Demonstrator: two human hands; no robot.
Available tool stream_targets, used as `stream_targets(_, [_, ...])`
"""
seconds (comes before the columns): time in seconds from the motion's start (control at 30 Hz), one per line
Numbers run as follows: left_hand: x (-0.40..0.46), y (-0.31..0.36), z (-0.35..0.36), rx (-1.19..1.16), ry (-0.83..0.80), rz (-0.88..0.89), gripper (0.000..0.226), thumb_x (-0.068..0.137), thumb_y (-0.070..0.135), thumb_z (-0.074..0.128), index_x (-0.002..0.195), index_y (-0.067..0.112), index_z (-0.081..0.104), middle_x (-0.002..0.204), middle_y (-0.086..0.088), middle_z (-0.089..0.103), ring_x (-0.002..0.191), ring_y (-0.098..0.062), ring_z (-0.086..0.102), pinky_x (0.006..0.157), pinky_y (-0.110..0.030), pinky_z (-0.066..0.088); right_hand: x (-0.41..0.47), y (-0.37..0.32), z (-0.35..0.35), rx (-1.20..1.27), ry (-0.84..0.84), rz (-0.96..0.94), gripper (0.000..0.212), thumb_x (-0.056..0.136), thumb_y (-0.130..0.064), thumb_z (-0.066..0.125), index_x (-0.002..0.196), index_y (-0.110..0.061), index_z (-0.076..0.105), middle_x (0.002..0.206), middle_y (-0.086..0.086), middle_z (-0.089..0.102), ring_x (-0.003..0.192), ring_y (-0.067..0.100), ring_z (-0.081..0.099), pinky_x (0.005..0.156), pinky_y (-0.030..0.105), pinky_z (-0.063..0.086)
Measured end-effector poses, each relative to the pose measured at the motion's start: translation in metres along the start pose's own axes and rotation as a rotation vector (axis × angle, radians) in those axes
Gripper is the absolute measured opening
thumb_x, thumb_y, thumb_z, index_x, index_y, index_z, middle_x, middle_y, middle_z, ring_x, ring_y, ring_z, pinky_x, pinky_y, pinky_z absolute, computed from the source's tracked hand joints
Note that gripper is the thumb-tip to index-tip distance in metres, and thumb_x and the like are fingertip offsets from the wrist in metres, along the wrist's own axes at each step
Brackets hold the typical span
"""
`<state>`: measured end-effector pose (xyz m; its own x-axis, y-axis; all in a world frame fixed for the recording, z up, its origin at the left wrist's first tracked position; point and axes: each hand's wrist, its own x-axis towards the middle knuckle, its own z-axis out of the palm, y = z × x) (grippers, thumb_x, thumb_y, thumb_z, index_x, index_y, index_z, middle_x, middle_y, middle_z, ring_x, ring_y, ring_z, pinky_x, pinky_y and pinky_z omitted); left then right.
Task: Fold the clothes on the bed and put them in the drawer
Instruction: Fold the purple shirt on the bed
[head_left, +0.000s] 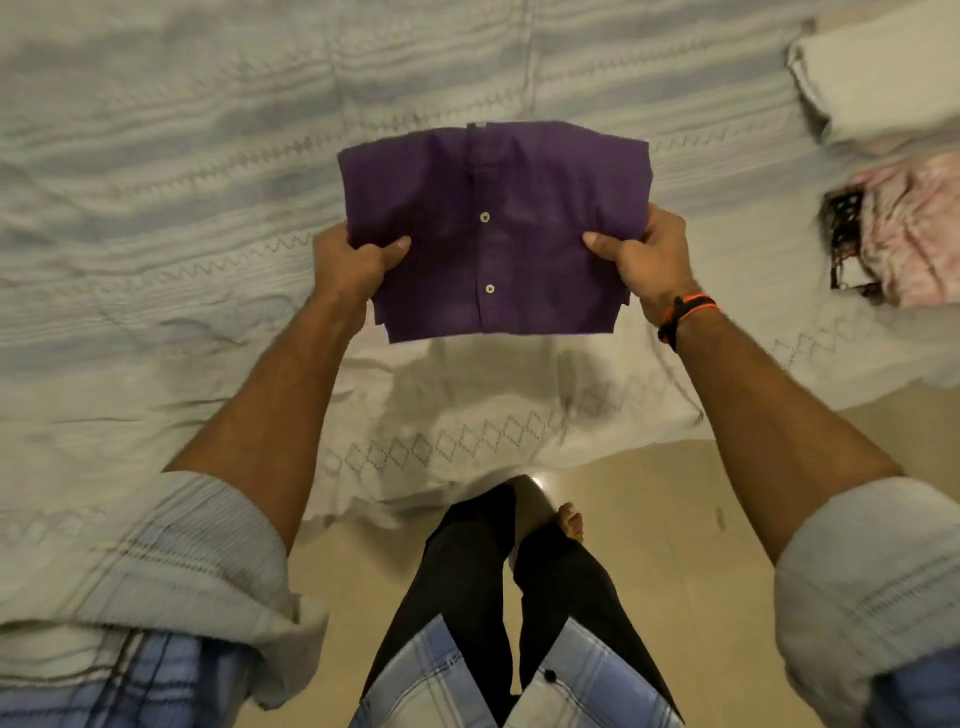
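A folded purple button shirt (493, 228) hangs in the air above the bed's edge, its button strip facing me. My left hand (353, 260) grips its left side, thumb on top of the cloth. My right hand (639, 254) grips the right side the same way; an orange and black band circles that wrist. The bed (156, 182) is covered with a pale patterned sheet. No drawer is in view.
A pink garment with a dark patterned trim (898, 228) lies on the bed at the right. Behind it sits a white pillow or folded cloth (883, 78). The sheet hangs over the bed's edge onto a beige tiled floor (675, 519), where my legs stand.
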<state>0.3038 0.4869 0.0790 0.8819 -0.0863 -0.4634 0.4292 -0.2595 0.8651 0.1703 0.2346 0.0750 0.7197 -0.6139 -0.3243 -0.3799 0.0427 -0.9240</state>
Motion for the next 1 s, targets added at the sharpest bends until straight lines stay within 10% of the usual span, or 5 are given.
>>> stream_targets(0.23, [-0.019, -0.03, -0.021, 0.187, 0.039, 0.3, 0.023, 0.076, 0.0, 0.079, 0.079, 0.019, 0.067, 0.07, 0.013, 0.065, 0.065, -0.001, 0.06, 0.062, -0.019, 0.053, -0.009, 0.025, -0.021, -0.092, -0.002, -0.257, 0.021, 0.076, -0.005, 0.079, 0.095, -0.001, 0.075, 0.097, 0.023, 0.073, 0.088, 0.016, 0.065, 0.077, 0.043, 0.057])
stream_targets(0.47, [-0.043, -0.15, -0.064, 1.085, -0.568, 0.19, 0.061, 0.061, -0.017, 0.053, 0.095, 0.027, 0.078, 0.132, 0.001, 0.062, 0.123, -0.019, 0.058, 0.1, -0.029, 0.046, -0.056, 0.136, -0.054, -0.904, -0.48, 0.202, 0.041, 0.084, 0.003, 0.051, 0.102, -0.023, 0.078, 0.142, 0.002, 0.057, 0.127, 0.026, 0.056, 0.11, 0.029, 0.039])
stream_targets(0.7, [-0.049, -0.157, -0.027, 0.746, -0.188, -0.128, 0.031, 0.088, 0.012, 0.065, 0.118, 0.009, 0.065, 0.115, -0.004, 0.067, 0.107, -0.022, 0.064, 0.095, -0.03, 0.046, -0.061, 0.132, -0.029, -0.629, -0.077, 0.324, 0.034, 0.087, -0.008, 0.063, 0.121, -0.006, 0.065, 0.12, 0.012, 0.068, 0.112, 0.029, 0.063, 0.097, 0.03, 0.047])
stream_targets(0.87, [-0.021, -0.182, -0.022, 0.477, -0.091, -0.319, 0.083, 0.054, 0.061, 0.076, 0.108, 0.0, 0.059, 0.09, -0.005, 0.067, 0.087, -0.025, 0.066, 0.086, -0.048, 0.057, -0.054, 0.141, -0.017, -0.566, -0.05, 0.454, 0.073, 0.084, -0.029, 0.077, 0.139, -0.001, 0.039, 0.137, 0.015, 0.053, 0.123, 0.033, 0.053, 0.095, 0.034, 0.044])
stream_targets(1.0, [-0.024, -0.171, -0.01, 0.317, -0.039, -0.369, 0.032, 0.071, 0.037, 0.083, 0.08, 0.015, 0.061, 0.076, 0.0, 0.061, 0.074, -0.018, 0.06, 0.074, -0.037, 0.053, -0.049, 0.152, -0.01, -0.444, -0.011, 0.554, 0.082, 0.074, -0.037, 0.083, 0.137, -0.003, 0.043, 0.134, 0.009, 0.055, 0.121, 0.03, 0.055, 0.095, 0.034, 0.046])
